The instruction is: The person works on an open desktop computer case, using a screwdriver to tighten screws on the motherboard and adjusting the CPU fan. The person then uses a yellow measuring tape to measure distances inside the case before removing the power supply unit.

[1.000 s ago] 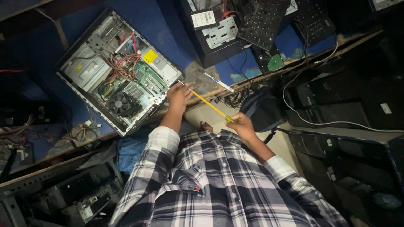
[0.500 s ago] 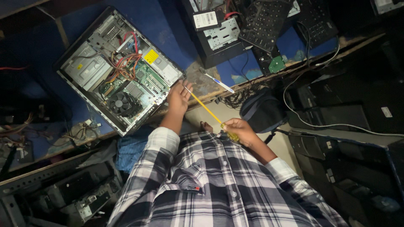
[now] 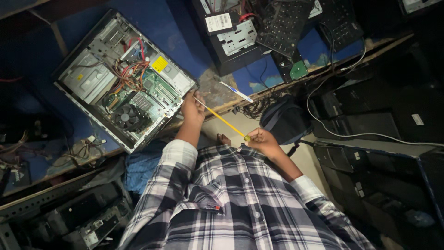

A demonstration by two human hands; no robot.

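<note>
A long, thin yellow rod-like tool [image 3: 222,119] runs slantwise between the person's two hands, its far tip at the edge of the open grey desktop computer case [image 3: 121,78] and its near end low, just above the plaid-shirted chest. The right hand [image 3: 260,139] has its grip closed around the near end. The left hand [image 3: 193,107] rests at the case's near corner, touching the tool near its tip; whether its fingers pinch the shaft or only steady it cannot be told from here.

The case lies on its side on the blue tabletop [image 3: 185,41], side panel off, so the green board, the black round cooling fan [image 3: 124,118] and the red and orange wire bundle [image 3: 131,74] are all bare. By that, the opening of the machine looks done, while nothing visible has yet been lifted out of it, and the tool's tip sits at the rim, not deep inside.

Just beyond the left hand lies a blue and white pen-shaped tool [image 3: 235,90]. Further off stands a second black computer case [image 3: 229,39], and a dark backpack [image 3: 286,122] sits on the floor near the right hand.
</note>
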